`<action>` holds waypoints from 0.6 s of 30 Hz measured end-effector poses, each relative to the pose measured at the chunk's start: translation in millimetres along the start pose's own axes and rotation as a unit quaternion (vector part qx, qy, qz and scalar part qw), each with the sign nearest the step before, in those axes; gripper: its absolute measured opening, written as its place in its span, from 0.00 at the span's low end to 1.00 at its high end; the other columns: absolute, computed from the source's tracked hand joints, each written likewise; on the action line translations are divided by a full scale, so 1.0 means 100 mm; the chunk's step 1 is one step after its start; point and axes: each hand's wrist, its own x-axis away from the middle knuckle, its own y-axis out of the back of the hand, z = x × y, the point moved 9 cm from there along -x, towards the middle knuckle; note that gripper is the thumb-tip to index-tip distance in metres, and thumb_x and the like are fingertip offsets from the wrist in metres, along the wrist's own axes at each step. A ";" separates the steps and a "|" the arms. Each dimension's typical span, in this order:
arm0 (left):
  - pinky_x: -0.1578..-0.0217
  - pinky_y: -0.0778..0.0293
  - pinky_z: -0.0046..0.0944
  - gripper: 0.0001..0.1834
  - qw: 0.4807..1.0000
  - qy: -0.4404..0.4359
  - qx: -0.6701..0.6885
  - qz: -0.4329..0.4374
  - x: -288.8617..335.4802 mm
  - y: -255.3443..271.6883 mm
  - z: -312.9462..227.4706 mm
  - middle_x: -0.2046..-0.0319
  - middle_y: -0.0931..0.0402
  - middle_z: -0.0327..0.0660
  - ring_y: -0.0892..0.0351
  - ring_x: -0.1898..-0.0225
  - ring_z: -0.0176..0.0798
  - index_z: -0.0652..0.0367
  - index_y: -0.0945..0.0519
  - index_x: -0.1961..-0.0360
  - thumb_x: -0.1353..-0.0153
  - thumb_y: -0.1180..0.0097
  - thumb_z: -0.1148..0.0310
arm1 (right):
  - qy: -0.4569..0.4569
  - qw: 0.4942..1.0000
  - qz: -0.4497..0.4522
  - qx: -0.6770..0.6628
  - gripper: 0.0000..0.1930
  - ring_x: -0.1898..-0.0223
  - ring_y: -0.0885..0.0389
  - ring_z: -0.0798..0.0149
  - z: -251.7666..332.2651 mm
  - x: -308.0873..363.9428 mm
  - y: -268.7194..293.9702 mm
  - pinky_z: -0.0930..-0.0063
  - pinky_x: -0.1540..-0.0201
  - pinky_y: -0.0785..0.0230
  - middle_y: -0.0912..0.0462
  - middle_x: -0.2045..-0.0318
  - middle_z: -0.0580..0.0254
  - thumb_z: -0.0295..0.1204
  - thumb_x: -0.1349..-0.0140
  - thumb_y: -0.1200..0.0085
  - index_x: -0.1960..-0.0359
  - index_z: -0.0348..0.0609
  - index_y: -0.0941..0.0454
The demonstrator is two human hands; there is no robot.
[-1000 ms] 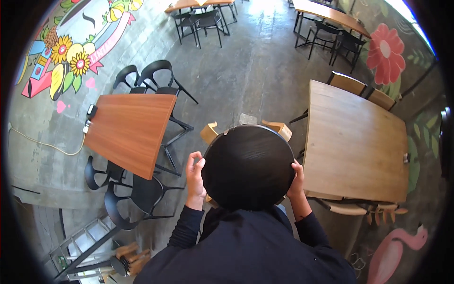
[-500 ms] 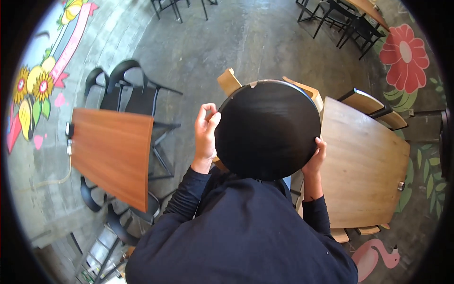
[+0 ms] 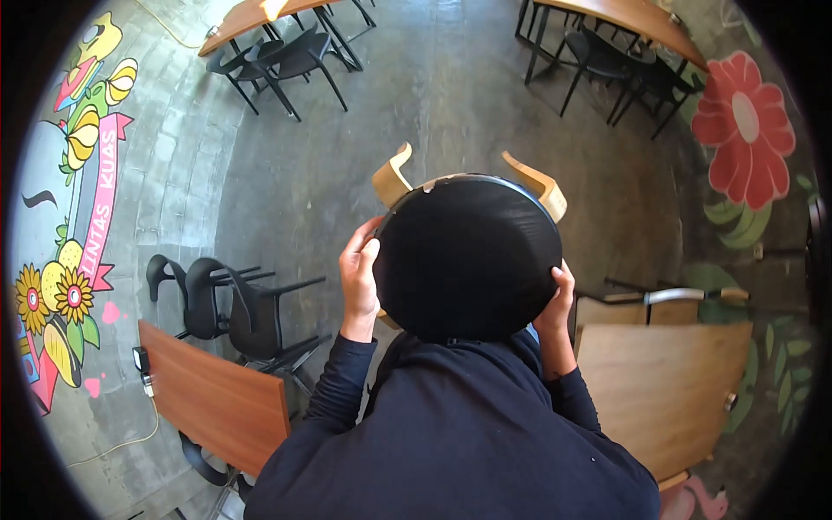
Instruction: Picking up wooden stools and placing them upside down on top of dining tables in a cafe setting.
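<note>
In front of my body is a round black stool seat [image 3: 468,260] with a worn, pale patch on its far rim. Curved light-wood pieces, a left one [image 3: 393,179] and a right one [image 3: 539,191], stick out past its far edge and look like the stool's legs. My left hand [image 3: 357,277] grips the left rim, thumb on the near side and fingers partly hidden. On the opposite rim, my right hand [image 3: 557,299] is closed, with its thumb at the edge of the black top. The underside of the seat is out of sight.
A reddish-brown table [image 3: 217,394] stands to the left, with black chairs [image 3: 251,321] beyond it. A lighter wooden table [image 3: 663,390] is close on my right. Farther off are another table [image 3: 615,17] and black chairs [image 3: 602,65] on the grey concrete floor [image 3: 451,104].
The view has moved forward: both side tables sit lower in the picture and a far-left table has appeared. The stool stays between my hands; my left fingers have closed in on its rim.
</note>
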 end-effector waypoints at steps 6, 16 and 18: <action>0.46 0.32 0.32 0.19 0.997 -0.006 -0.021 -0.071 -1.32 -0.12 0.02 0.53 0.23 0.43 0.25 0.51 0.34 0.70 0.27 0.48 0.34 0.54 0.67 | -0.032 0.995 0.080 0.054 0.24 0.56 0.20 0.64 0.22 -1.68 -0.79 0.73 0.49 0.31 0.18 0.56 0.54 0.34 0.43 0.55 0.49 0.29 0.25; 0.47 0.35 0.33 0.18 0.988 0.021 0.014 -0.150 -3.50 -0.33 0.46 0.57 0.25 0.40 0.29 0.52 0.33 0.66 0.25 0.54 0.36 0.54 0.63 | -0.048 0.986 0.119 0.106 0.20 0.61 0.21 0.68 0.21 -4.11 -1.70 0.77 0.54 0.30 0.18 0.61 0.59 0.32 0.43 0.55 0.53 0.30 0.24; 0.47 0.35 0.32 0.18 0.991 -0.004 -0.046 -0.128 -4.17 -0.44 0.30 0.56 0.25 0.40 0.29 0.52 0.32 0.65 0.26 0.52 0.35 0.54 0.62 | -0.052 0.986 0.110 0.110 0.21 0.61 0.21 0.67 0.21 -4.57 -1.90 0.76 0.55 0.29 0.18 0.61 0.58 0.34 0.43 0.54 0.53 0.29 0.24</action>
